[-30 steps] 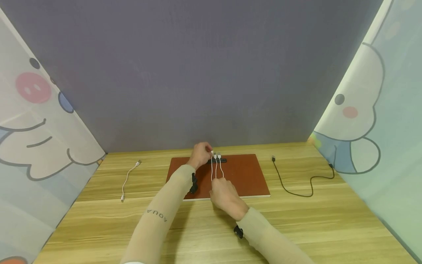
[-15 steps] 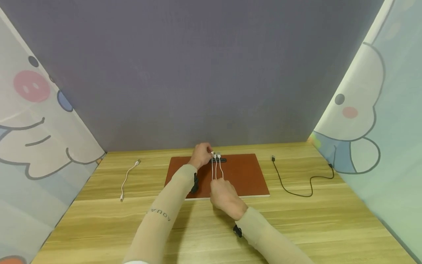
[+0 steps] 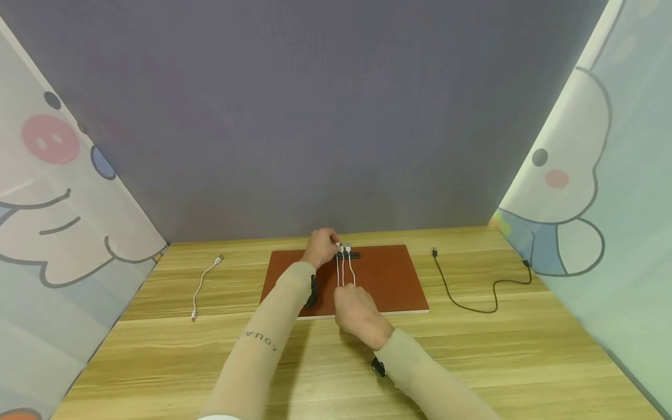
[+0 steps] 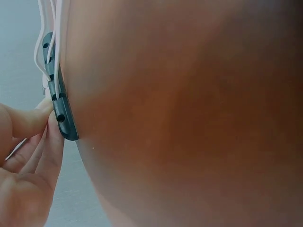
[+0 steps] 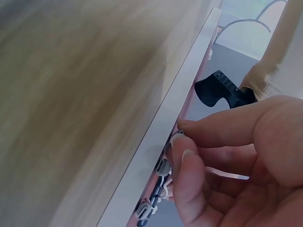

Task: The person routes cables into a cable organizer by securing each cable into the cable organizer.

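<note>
Three white USB cables [image 3: 352, 272] run side by side over a brown board, set in the slots of a black cable clip [image 4: 60, 118] near its far edge. At the clip's left end, my left hand [image 3: 319, 248] pinches the leftmost cable by its plug, which the fingers partly hide. My right hand [image 3: 358, 312] is at the board's near edge, where thumb and fingertips pinch a small cable connector [image 5: 178, 135]. Two other connectors, one a grey-tipped connector [image 5: 162, 167], lie beside those fingers along the edge in the right wrist view.
The brown board [image 3: 391, 283] lies on a wood-grain table [image 3: 325, 373]. A short white cable [image 3: 198, 289] lies to the left, and a black USB cable [image 3: 475, 310] curves on the right. A grey wall [image 3: 336, 128] rises behind the table, with cartoon-printed panels at both sides.
My left hand and forearm have shifted slightly to the right and nearer, with the leftmost plug moving slightly nearer the clip. My right hand stays almost where it was.
</note>
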Demonstrator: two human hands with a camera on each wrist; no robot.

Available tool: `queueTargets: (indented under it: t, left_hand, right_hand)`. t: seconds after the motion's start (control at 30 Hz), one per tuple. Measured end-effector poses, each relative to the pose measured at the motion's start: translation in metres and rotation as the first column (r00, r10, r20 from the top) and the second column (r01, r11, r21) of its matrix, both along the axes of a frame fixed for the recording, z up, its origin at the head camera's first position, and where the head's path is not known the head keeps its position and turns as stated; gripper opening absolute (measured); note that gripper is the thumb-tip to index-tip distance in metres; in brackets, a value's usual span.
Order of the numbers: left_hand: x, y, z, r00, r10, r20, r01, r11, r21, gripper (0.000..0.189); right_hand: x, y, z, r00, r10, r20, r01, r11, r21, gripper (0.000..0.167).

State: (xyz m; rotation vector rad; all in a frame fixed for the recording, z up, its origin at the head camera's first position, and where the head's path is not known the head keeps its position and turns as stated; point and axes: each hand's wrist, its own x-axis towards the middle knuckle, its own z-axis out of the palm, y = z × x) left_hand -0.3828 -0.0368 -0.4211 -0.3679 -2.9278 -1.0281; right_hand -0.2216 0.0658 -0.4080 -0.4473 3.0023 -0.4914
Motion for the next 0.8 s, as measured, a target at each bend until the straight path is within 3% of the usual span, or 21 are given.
queueTargets:
  t: [0.2, 0.47, 0.8]
  left_hand:
    - [0.004, 0.0, 0.003, 0.999, 0.019, 0.047, -0.019, 1.0, 0.0, 0.02]
    - [0.012, -0.005, 0.009, 0.998, -0.051, 0.041, 0.055, 0.993, -0.1, 0.029]
    - [0.018, -0.025, 0.022, 0.996, -0.081, 0.043, 0.088, 0.978, -0.19, 0.031]
  right_hand:
    - [0.001, 0.001, 0.0, 1.0, 0.022, 0.013, -0.022, 1.0, -0.01, 0.029]
    - [0.002, 0.003, -0.005, 1.0, 0.011, -0.002, -0.011, 0.999, -0.033, 0.038]
    - [0.004, 0.004, -0.003, 1.0, 0.014, -0.013, -0.014, 0.999, -0.047, 0.032]
